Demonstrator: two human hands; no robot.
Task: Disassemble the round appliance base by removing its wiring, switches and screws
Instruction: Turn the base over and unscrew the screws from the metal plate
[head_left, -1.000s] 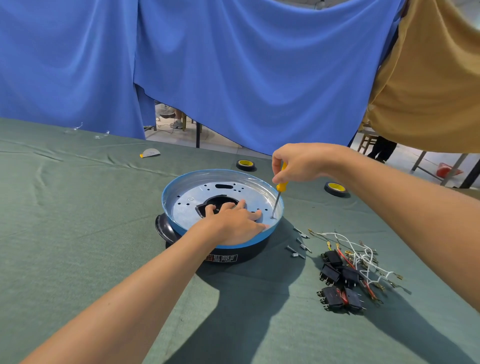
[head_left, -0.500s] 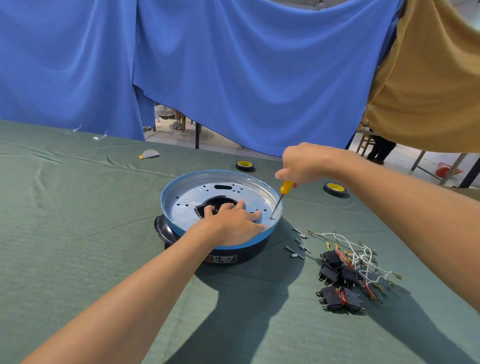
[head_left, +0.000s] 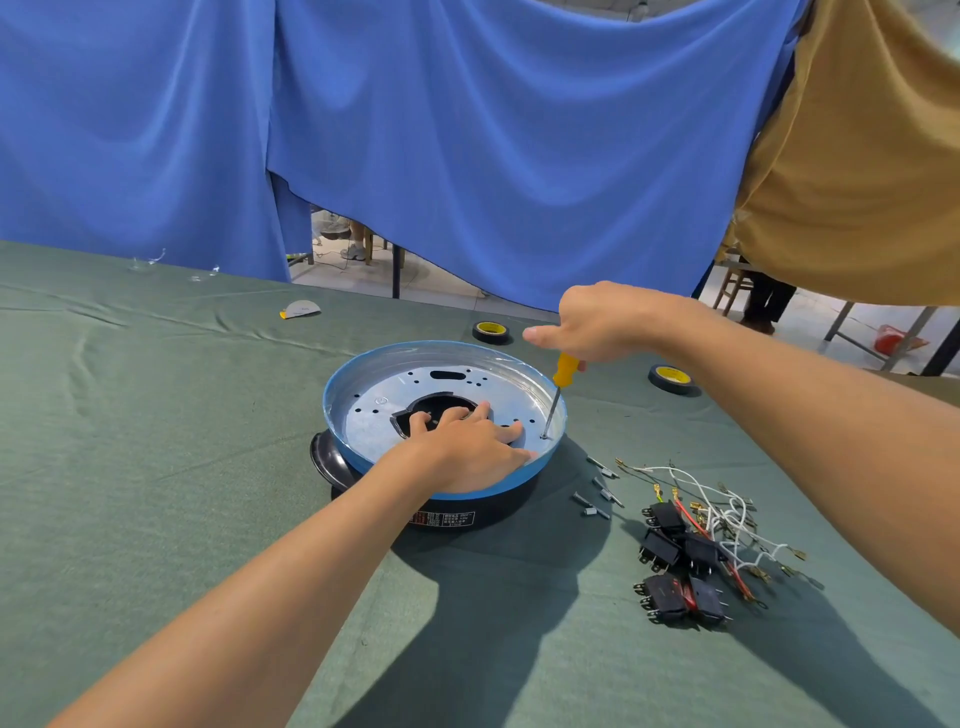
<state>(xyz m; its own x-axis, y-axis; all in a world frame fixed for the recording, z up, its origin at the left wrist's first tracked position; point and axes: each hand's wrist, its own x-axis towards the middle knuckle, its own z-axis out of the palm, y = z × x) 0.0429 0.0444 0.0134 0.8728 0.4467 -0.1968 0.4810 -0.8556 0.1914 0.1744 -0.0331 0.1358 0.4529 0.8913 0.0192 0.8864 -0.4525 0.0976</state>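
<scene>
Two hanging cloths, a blue curtain (head_left: 467, 156) and a tan cloth (head_left: 857, 182), close off the far side of the room. In front of them runs a wide table (head_left: 156, 493) covered in green fabric.

The round appliance base (head_left: 332, 395) sits at the middle of the table. It has a blue rim, a dark housing below, and a silver metal plate (head_left: 379, 415) with a dark cut-out inside.

The person's left hand (head_left: 467, 447) lies flat on the plate with its fingers spread, pressing down rather than gripping. The right hand (head_left: 597, 322) is clenched round the yellow handle of a screwdriver (head_left: 565, 368). The tip of its shaft meets the plate close to the right rim.

The base looks stiff and fairly light, so it would probably skid or spin on the cloth unless it is held down. A flat palm on the plate seems the safest hold. The thin rim may be sharp.

To the right, well apart from the base, black switches (head_left: 675, 561) lie heaped with white and red wires (head_left: 727, 509).

Two rolls of tape (head_left: 491, 331) lie behind the base.

Loose screws (head_left: 596, 513) lie between the base and the heap.

The cloth to the left and toward the near edge gives room to move. The right side is crowded, and a swept elbow there could scatter the small parts.
</scene>
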